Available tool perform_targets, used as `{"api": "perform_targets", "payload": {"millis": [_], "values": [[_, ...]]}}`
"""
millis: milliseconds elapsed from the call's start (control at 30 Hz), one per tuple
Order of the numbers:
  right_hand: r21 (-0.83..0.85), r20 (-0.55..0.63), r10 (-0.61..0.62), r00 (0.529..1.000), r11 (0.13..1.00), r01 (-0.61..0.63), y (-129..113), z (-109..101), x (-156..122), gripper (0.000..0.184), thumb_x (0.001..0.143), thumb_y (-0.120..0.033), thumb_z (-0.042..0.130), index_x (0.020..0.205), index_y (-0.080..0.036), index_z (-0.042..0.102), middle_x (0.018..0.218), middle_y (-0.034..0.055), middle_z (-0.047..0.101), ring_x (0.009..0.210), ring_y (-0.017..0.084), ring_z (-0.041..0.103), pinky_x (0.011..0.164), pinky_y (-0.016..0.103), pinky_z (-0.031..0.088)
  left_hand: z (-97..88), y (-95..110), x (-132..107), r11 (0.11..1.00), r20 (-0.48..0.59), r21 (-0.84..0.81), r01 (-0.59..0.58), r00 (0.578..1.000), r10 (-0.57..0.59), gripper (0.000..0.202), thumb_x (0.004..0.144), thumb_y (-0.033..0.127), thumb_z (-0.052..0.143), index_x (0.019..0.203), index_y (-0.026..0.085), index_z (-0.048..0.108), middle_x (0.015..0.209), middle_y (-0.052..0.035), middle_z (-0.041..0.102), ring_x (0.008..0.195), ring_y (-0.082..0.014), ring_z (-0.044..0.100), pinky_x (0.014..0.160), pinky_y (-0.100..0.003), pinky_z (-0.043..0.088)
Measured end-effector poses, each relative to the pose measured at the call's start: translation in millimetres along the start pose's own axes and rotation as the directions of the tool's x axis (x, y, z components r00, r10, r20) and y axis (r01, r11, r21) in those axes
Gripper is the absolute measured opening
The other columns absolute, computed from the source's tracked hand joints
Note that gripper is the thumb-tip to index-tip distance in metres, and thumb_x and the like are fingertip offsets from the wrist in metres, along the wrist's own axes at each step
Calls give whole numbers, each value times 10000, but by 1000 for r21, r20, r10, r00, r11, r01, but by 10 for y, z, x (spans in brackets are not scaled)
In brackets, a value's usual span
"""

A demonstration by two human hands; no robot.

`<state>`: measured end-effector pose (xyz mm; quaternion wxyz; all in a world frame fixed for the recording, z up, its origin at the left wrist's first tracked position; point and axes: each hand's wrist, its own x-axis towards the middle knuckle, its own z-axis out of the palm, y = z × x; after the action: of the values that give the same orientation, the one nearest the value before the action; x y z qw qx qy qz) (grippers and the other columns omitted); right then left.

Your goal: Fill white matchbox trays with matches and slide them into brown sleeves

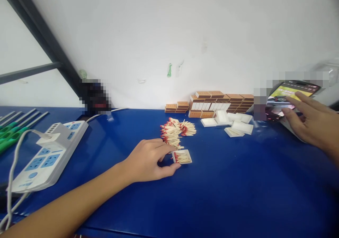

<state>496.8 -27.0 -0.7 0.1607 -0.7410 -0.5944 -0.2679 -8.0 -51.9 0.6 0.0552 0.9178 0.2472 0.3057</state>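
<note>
My left hand [152,160] grips a small white matchbox tray [189,153] between thumb and fingers on the blue table. Red-tipped matches [182,158] lie inside that tray. Just behind it, a loose heap of matches [171,132] spreads over the table top, with a smaller bunch [188,128] at its right. At the far right, my right hand [311,116] has its fingers stretched out over the screen of a phone [282,98], which is propped up at a tilt. A fingertip appears to touch the lit screen.
Stacked brown matchboxes [235,102] stand along the white wall, with a shorter stack [177,106] to their left. Several empty white trays [242,127] lie in front. On the left are a power strip [53,156] with a white cable and green-handled tools [13,132].
</note>
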Motion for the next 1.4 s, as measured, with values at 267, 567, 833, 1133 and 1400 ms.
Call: {"api": "perform_targets", "payload": {"millis": [267, 567, 833, 1133, 1400], "values": [[174, -352, -110, 930, 968, 181, -461, -255, -49, 374, 1006, -407, 552, 1223, -170, 742, 1290, 137, 718, 962, 247, 732, 866, 331, 541, 8, -7, 4, 1000, -14, -2, -12, 1000, 12, 241, 885, 345, 731, 1055, 176, 703, 612, 55, 579, 593, -119, 583, 555, -248, 426], [832, -139, -437, 889, 436, 344, -1870, -897, -544, 79, 950, -231, 664, 981, -242, 736, 1059, 55, 668, 728, 122, 614, 602, 250, 523, 49, -38, 2, 997, 98, -74, 5, 995, 2, 301, 885, 410, 767, 1071, 178, 718, 616, 68, 560, 609, -106, 583, 639, -248, 453], [916, 9, -705, 710, 291, 277, -2235, -884, -872, 110, 986, -234, 618, 995, -239, 727, 1065, 53, 579, 847, 127, 606, 712, 264, 513, 85, -11, 46, 990, 128, -141, -7, 991, 25, 270, 884, 409, 776, 1012, 178, 720, 608, 73, 537, 593, -99, 552, 597, -237, 406], [878, -29, -720, 694, 313, 362, -2326, -781, -971, 100, 1007, -256, 598, 987, -233, 693, 1036, 36, 575, 835, 127, 583, 707, 274, 468, 121, -8, 41, 989, 110, -141, -54, 991, 69, 238, 854, 365, 801, 958, 171, 710, 597, 72, 537, 576, -103, 533, 581, -240, 391], [793, -35, -715, 698, 405, 455, -2320, -806, -962, 117, 1013, -247, 565, 951, -199, 651, 1056, 55, 583, 840, 149, 598, 657, 284, 464, 103, 54, 63, 991, 124, -134, -12, 992, 29, 210, 833, 328, 792, 948, 166, 722, 590, 71, 541, 568, -103, 538, 578, -249, 401]]}}
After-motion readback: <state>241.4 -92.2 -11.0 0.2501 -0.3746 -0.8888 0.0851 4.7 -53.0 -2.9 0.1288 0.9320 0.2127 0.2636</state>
